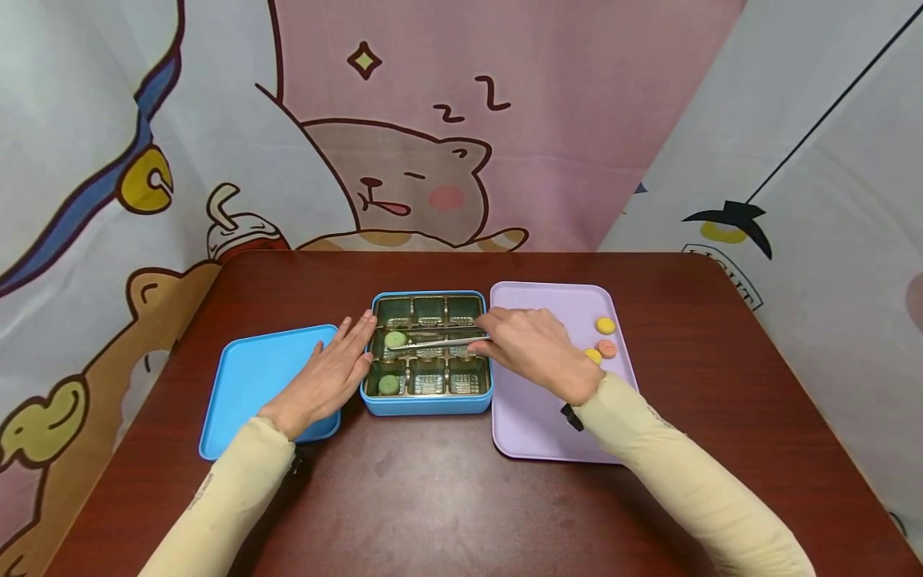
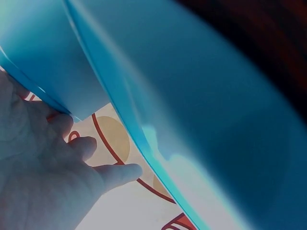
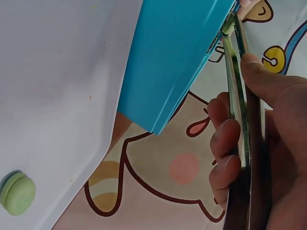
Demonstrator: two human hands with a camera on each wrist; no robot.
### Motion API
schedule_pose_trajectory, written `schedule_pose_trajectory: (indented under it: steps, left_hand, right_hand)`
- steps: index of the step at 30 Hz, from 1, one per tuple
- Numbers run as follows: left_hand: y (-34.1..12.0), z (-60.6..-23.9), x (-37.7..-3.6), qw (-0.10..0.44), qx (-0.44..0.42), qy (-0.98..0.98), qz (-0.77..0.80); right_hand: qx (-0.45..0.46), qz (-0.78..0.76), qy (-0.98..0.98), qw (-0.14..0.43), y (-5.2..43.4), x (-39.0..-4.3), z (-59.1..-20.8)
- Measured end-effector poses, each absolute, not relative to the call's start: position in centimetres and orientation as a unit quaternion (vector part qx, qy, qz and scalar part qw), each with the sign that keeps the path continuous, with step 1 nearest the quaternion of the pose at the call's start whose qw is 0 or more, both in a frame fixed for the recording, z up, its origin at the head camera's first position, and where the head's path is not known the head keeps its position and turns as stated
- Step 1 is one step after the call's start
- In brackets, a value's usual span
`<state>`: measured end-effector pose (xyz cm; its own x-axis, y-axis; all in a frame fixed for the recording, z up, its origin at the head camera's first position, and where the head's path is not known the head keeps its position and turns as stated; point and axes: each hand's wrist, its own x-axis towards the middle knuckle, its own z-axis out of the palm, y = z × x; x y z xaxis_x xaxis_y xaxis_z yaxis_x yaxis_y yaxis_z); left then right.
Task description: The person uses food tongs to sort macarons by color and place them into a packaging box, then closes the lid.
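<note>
Apparently at the placing step, with a green macaron in the middle-left compartment of the blue box and the tips of the metal tongs right at it. Grips tongs in right hand with curled fingers, squeezing narrow; cannot tell firm pinch from mere contact at the tips. Rests left hand along box's left rim with straight fingers, presumably bracing. Next probably calls for easing the tips apart, then lifting clear without tipping the macaron. Also note second green macaron in near-left compartment; to the right, lilac tray with two yellow macarons, a pink macaron and, per right wrist view, another green macaron. At left, blue lid, partly hidden by left hand. Watch for compartment walls crowding the tips and right sleeve hiding part of the tray.
</note>
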<state>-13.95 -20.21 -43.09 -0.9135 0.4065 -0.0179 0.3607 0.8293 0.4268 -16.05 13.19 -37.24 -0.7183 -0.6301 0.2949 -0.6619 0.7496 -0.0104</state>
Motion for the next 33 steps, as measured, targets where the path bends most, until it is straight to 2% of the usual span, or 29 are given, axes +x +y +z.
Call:
schedule_pose_trajectory:
  steps: [17,33]
  left_hand:
    - [-20.2,-43.1,-13.9,0.051,0.197,0.957,0.207]
    - [-20.0,-43.0,-13.9,0.055,0.198,0.957,0.203]
  right_hand:
    - [0.343,0.042,-0.930,0.121,12.2,-16.4,-37.0]
    - [0.323,0.092,-0.928,0.160,15.6,-14.4,-36.2]
